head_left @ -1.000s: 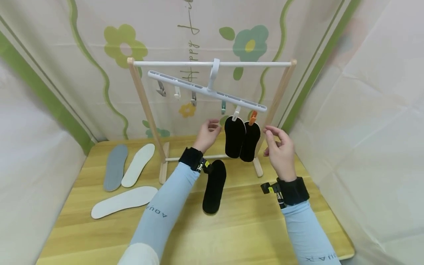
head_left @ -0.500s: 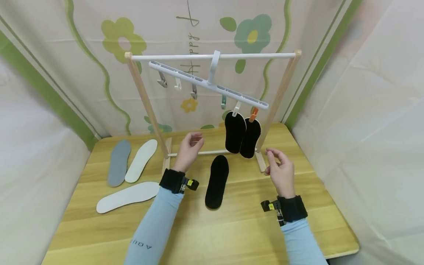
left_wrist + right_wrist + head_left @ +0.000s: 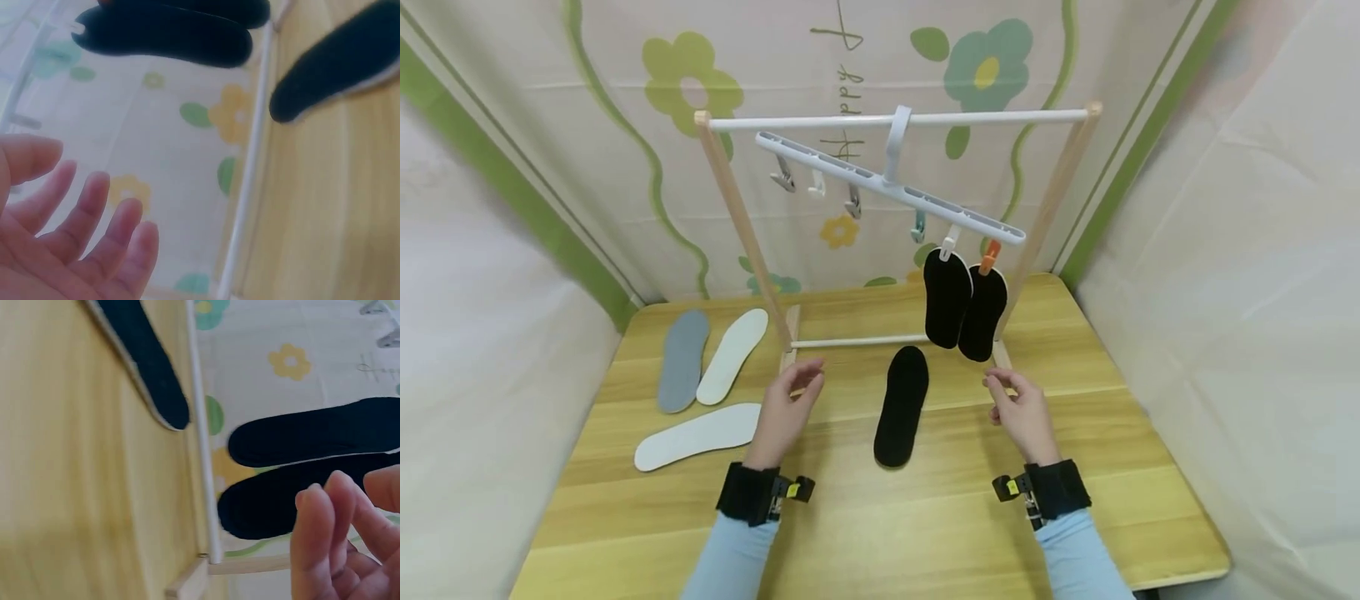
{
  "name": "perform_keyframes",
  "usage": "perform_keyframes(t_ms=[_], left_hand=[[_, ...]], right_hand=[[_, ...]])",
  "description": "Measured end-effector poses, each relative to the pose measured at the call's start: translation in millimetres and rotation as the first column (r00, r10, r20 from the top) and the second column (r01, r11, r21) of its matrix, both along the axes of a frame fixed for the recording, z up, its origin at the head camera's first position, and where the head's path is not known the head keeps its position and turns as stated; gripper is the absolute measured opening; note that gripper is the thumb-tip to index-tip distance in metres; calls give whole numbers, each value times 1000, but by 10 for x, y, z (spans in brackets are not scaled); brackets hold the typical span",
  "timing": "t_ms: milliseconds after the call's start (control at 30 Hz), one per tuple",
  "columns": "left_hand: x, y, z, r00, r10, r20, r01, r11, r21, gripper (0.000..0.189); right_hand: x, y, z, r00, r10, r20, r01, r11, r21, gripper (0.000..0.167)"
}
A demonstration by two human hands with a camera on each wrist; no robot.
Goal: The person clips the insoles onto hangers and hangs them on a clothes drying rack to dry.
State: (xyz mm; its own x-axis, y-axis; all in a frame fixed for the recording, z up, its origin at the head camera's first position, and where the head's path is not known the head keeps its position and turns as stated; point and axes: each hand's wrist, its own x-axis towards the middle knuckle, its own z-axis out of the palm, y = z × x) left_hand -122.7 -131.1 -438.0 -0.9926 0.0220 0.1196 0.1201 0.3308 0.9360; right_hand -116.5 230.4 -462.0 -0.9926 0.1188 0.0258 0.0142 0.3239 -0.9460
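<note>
OK, my left fingers (image 3: 92, 194) and right fingers (image 3: 314, 528) sit loosely curled, empty, so I'd best take the loose black insole (image 3: 901, 408) by its edges.

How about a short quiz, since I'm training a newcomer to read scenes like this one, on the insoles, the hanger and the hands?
1. How many flat black insoles hang clipped to the pale plastic bar hanger?
2. True or false: the right hand is gripping the orange plastic clip.
3. In the head view, which insole lies on the light wooden table between the left hand and the right? (a) grey (b) white (c) black

Key: 1: two. 2: false. 3: c.
</note>
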Motion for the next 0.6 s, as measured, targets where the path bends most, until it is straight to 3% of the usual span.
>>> perform_keyframes(t_ms=[367,600], left_hand=[[570,-75,-222,996,91,-24,-92,994,-66,31],[799,-119,-366,987,160,-14,-160,981,-105,35]], right_hand=[[8,115,-185,987,133,89,-138,989,61,30],[0,149,-214,974,190,127,-207,968,142,30]])
